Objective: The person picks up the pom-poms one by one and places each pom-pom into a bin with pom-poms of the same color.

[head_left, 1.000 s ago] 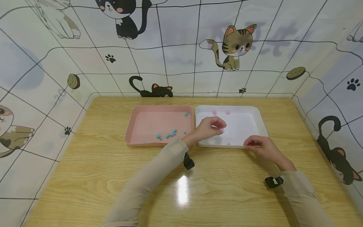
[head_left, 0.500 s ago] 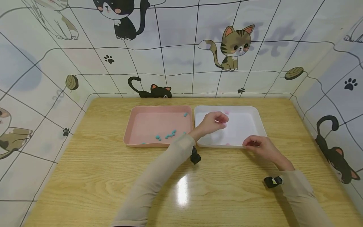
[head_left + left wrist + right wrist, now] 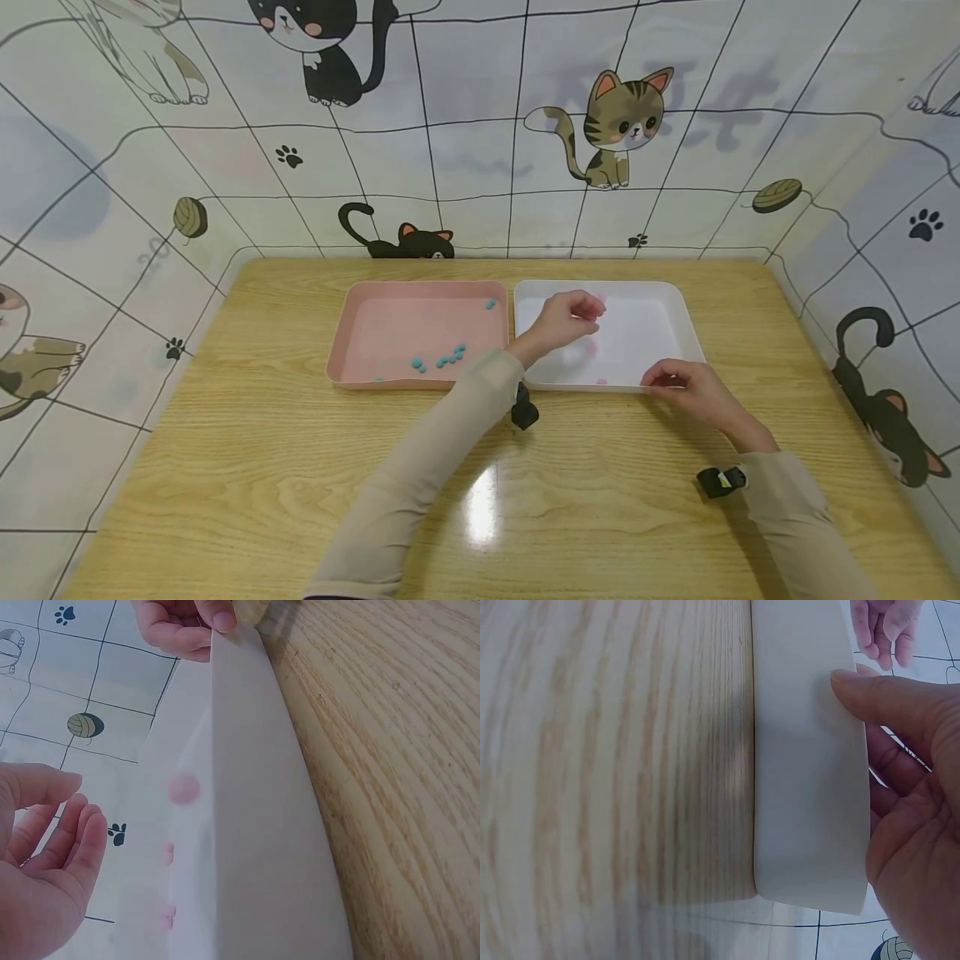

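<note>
Over the white tray, my left hand hovers with its fingers loosely bent. In the left wrist view a gap shows between its thumb and fingertips, and nothing is between them. A blurred round pink piece appears in the air beside that hand, seen against the tray. Small pink pieces lie inside the tray, one near its front wall. At the tray's front right corner, my right hand pinches the rim, its thumb on the outer wall and its fingers inside.
A pink tray stands to the left of the white one, close beside it. Several small teal pieces are scattered in it. Both rest on a wooden table, with a cat-patterned wall covering behind and at the sides.
The left hand has moved slightly right and back over the white tray. The pink piece it pinched has left its fingers and drops below them. The right hand keeps its place.
</note>
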A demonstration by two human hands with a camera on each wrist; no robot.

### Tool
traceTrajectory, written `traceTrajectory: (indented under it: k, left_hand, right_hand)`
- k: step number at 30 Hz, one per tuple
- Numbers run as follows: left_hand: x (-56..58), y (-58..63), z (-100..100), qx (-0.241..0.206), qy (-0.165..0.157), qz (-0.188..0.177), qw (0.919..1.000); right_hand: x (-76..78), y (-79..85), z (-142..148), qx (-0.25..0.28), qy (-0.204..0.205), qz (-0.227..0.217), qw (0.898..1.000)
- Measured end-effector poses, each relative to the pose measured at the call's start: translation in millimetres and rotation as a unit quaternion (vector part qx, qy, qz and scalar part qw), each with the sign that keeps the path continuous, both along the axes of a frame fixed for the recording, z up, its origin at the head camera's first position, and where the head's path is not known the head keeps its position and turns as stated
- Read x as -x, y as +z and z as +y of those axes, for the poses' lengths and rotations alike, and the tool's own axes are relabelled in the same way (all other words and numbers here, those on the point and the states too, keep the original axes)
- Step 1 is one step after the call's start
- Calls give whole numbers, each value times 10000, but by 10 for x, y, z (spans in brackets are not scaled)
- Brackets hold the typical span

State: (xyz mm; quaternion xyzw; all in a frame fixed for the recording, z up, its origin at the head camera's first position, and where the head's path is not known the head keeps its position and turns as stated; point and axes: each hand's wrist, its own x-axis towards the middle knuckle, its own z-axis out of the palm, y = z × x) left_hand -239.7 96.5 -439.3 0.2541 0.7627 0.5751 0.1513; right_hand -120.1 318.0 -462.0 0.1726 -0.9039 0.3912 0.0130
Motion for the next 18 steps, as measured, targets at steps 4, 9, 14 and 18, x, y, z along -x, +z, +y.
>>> traceTrajectory:
  k: [4,9,14,18]
  left_hand:
    - [-6,5,-33,33,4,-30,10000]
    - [-35,-6,-84,-24,102,-91,9999]
    - [-94,-15,-120,97,88,24,9999]
    - [-147,-8,-159,261,27,304,9992]
  right_hand:
    - [4,3,-8,3,-12,-31,10000]
    - [11,5,-20,-45,-56,-83,9999]
    - [18,21,-25,-99,-93,-128,9998]
    - [17,29,-13,-98,-118,-111,9998]
